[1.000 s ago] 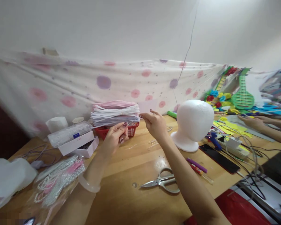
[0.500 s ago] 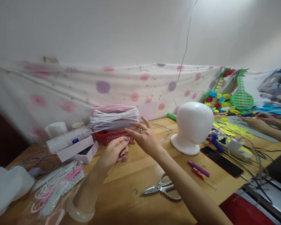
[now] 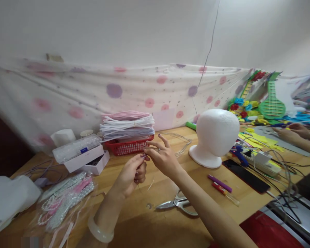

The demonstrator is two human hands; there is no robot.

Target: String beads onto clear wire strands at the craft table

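My left hand (image 3: pixel 134 174) is closed, its thumb and finger pinched near the middle of the view; what they hold is too small to name. A thin strand (image 3: pixel 151 184) shows just below it. Fingertips of my right hand (image 3: pixel 163 156) meet the left fingertips, thumb and index pressed together, another finger raised. Behind both hands, a red basket (image 3: pixel 126 148) stands under bundles of white and pink strips (image 3: pixel 126 125). Open-bladed or not I cannot tell, grey-handled scissors (image 3: pixel 174 203) lie in front of my right forearm.
A white foam head (image 3: pixel 215 134) stands right of my hands, beside a phone (image 3: pixel 245 175) and a purple pen (image 3: pixel 219 183). Left are white boxes (image 3: pixel 85 160) and bagged beads (image 3: pixel 67 199). Another person's hands (image 3: pixel 289 134) are at far right.
My left hand has moved slightly right and its wrist has turned. My right fingers have drawn closer to the left fingertips. A thin strand now shows below the hands.
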